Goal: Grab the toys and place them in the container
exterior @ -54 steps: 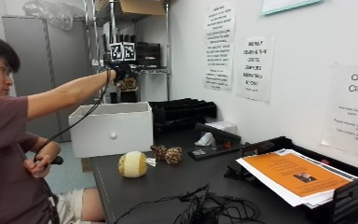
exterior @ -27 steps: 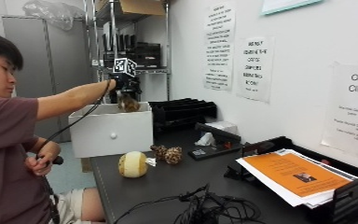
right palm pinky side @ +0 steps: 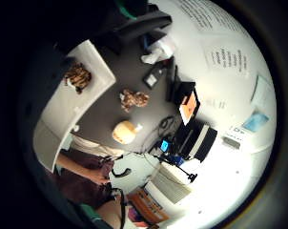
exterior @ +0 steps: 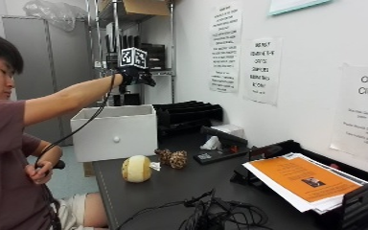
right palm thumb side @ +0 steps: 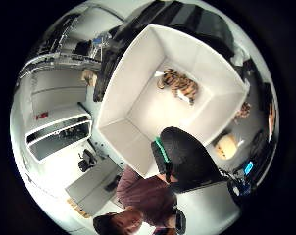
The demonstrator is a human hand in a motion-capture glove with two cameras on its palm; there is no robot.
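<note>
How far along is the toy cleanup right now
Done: one striped toy lies on the floor of the white container. In hand: nothing visible; the gloved right hand hovers above the container, and its fingers are hard to read. Left: the round cream toy and the brown spotted toy sit on the dark table beside the container.

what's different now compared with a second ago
The gloved right hand was holding a striped toy above the white container; now it holds nothing and the striped toy lies on the container's floor. The hand hangs above the container as before. The cream ball and brown toy stayed put on the table.
</note>
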